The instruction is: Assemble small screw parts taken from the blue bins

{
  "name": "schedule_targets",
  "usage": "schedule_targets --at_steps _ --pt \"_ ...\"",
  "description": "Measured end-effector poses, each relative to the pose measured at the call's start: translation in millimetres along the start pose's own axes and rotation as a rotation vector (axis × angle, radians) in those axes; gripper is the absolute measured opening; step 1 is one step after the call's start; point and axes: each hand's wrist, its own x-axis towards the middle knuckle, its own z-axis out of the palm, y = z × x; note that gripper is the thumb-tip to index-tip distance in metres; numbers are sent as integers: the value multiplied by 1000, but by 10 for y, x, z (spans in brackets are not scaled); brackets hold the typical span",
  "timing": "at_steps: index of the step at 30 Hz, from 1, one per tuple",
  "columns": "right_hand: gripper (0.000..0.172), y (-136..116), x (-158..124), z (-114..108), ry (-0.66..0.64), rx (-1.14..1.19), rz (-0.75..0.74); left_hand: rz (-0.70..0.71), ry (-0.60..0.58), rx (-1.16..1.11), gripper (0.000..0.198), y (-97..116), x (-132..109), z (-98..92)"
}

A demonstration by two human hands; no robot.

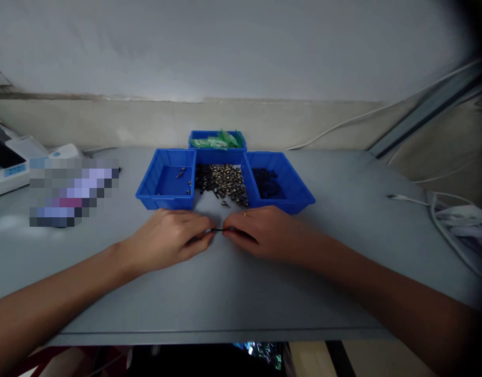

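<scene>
A thin black piece (218, 230) spans the small gap between my two hands, just above the table. My left hand (170, 235) pinches one end of it between thumb and fingers. The other end is pinched by my right hand (270, 230), which wears a ring. The fingers cover most of the piece, so its exact kind does not show. Beyond my hands lies a pile of small brassy metal fittings (230, 180), with small black pieces (204, 179) at its left side. One loose fitting (225, 204) sits nearer to me.
A left blue bin (166, 202) holds a few metal fittings; a right blue bin (298, 191) holds dark pieces (266, 183). Green plastic bags (219, 140) fill the back blue bin (215, 156). A power strip (9, 175) lies at left, a white cable (408, 199) at right.
</scene>
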Motion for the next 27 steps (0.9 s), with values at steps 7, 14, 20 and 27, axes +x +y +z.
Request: schedule_targets --at_steps 7,14,20,27 --pt "17 0 5 -1 11 6 -9 -10 -11 7 18 -2 -1 -11" --pt "18 -8 3 -6 9 4 0 -5 -15 13 20 2 11 -18" --pt "18 1 -2 5 10 13 -3 2 -4 14 19 2 10 -16" --pt "17 -8 6 -10 -9 11 4 -4 -10 17 20 1 15 -20"
